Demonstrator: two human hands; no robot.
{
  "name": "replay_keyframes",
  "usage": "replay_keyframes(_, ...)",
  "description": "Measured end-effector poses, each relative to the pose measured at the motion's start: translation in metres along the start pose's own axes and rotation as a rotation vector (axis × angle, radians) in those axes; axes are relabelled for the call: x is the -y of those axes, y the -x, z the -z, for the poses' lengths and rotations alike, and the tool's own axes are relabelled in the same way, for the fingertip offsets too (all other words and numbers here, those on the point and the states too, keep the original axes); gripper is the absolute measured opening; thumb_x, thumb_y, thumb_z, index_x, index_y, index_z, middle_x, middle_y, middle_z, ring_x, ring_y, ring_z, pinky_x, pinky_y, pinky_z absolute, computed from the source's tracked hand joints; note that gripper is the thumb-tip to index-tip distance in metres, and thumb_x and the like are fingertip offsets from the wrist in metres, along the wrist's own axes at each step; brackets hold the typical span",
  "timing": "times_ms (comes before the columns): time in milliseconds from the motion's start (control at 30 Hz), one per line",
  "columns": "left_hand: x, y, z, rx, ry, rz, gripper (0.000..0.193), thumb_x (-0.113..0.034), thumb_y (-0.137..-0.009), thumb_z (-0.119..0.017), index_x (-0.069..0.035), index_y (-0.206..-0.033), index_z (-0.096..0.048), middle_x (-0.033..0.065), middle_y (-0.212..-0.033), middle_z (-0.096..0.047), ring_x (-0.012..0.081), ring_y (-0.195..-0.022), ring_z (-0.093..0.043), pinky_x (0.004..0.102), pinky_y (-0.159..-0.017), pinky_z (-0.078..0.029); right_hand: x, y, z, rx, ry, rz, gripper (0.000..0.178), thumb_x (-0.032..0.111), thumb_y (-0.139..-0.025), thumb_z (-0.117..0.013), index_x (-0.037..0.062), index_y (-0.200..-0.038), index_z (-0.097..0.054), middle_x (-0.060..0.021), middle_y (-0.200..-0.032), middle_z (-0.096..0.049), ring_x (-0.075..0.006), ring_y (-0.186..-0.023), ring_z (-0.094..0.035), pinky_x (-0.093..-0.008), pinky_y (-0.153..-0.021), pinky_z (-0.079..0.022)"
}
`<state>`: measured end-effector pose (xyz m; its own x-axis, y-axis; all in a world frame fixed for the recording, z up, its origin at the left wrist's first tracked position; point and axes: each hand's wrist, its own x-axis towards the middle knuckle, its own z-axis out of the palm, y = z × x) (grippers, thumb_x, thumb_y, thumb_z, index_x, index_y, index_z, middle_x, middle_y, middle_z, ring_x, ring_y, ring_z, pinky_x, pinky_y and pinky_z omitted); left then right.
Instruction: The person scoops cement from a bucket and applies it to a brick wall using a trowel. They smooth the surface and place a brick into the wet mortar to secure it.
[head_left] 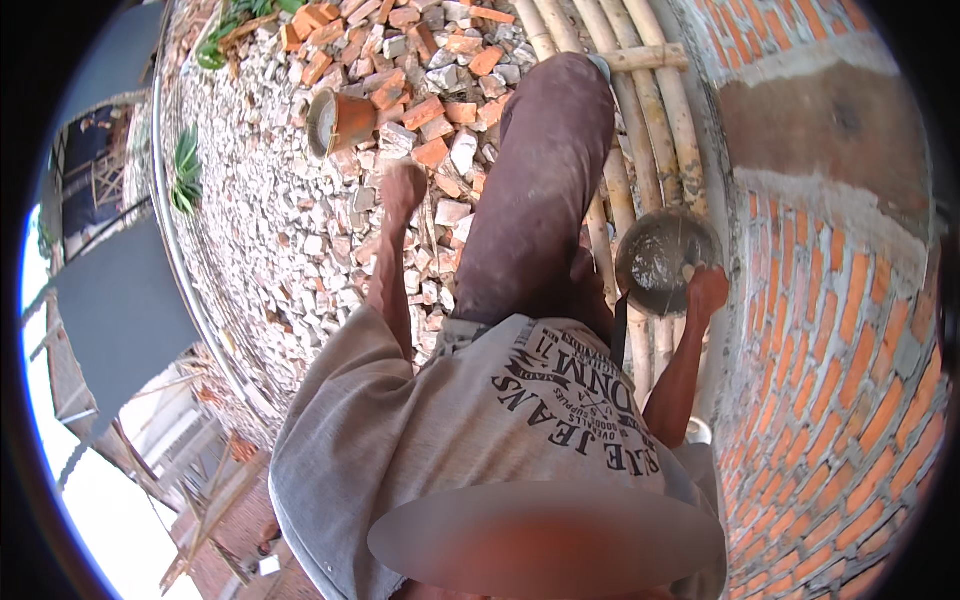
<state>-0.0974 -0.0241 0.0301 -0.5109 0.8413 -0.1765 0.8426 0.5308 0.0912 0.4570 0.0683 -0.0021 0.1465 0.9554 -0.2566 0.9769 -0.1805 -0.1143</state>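
Observation:
Over the rubble on the left, my left hand is closed in a fist. Whether anything is inside its fingers I cannot make out. Just beyond it lies an orange bucket, tilted, its mouth facing left and crusted grey. At the right, my right hand grips a short, pale wooden handle; the rest of that tool is hidden. The handle's end is over a round, dark bucket with wet grey mix inside and a thin wire across its mouth. This bucket is on the bamboo poles.
Bamboo poles with a crosspiece run along the right. Beside them rises a brick wall with rough mortar joints. Broken bricks and rubble cover the ground at left. My bent leg is between my hands.

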Motion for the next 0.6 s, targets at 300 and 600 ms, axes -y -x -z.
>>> replay_keyframes(300,0.109,0.18,-0.145,0.734,0.168,0.359,0.032,-0.023,-0.069,-0.069,0.007,-0.065,-0.063,0.015,-0.059,-0.064,0.0224,-0.052,-0.066,0.0349,-0.052,-0.052,0.004,-0.001,0.001,0.097,0.068,-0.165,0.035,0.028,-0.081,-0.059,-0.0045,-0.093,-0.063,-0.0241,-0.09,-0.064,-0.0383,-0.087,-0.062,-0.045,-0.076,-0.048)
replay_keyframes(600,0.149,0.005,-0.169,0.457,-0.083,-0.344,0.01,-0.013,-0.072,-0.057,-0.008,-0.068,-0.063,0.0104,-0.069,-0.063,0.0269,-0.068,-0.063,0.0383,-0.059,-0.05,-0.016,-0.01,-0.015,0.196,0.19,-0.354,0.036,0.031,-0.082,-0.056,0.0002,-0.097,-0.066,-0.0222,-0.095,-0.064,-0.0371,-0.087,-0.062,-0.0447,-0.078,-0.047)
